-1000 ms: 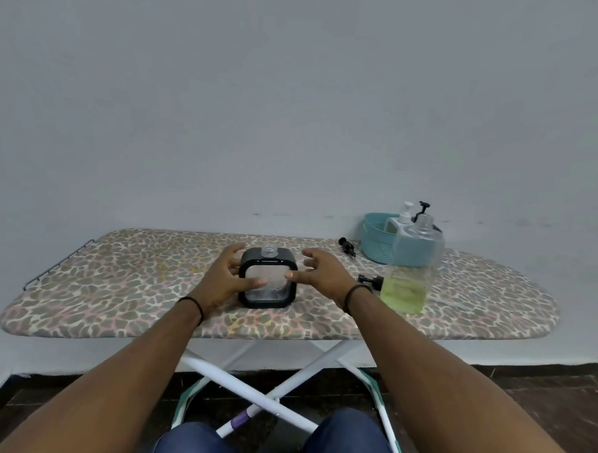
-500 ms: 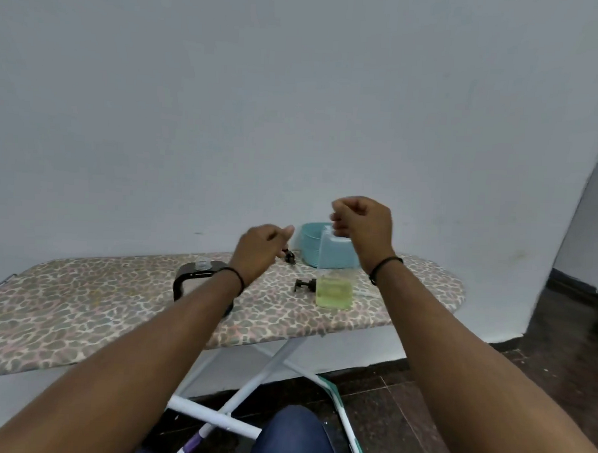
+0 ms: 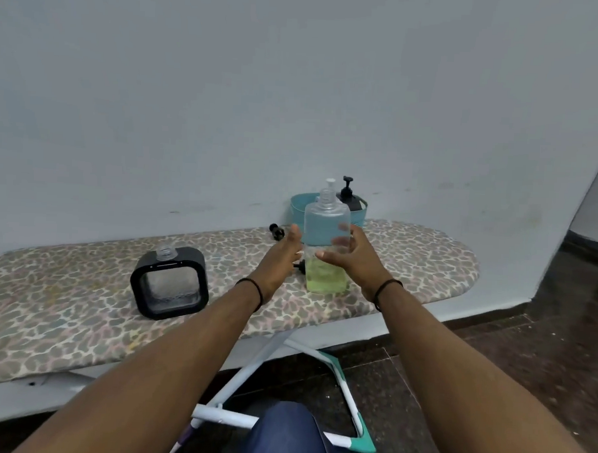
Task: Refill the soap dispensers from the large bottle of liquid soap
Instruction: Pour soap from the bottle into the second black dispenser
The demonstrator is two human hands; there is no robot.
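Our left hand [image 3: 283, 248] and right hand [image 3: 353, 254] flanked the big soap bottle [image 3: 326, 241] on the ironing board [image 3: 64, 305], fingers spread, not clearly gripping. The square dispenser [image 3: 169, 278] stood left, well apart.

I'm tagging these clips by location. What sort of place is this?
Probably a plain room in a home, with a makeshift work surface. An ironing board with a leopard-print cover serves as the table, it stands against a bare painted wall over a dark tiled floor, and a teal basket holds pump bottles.
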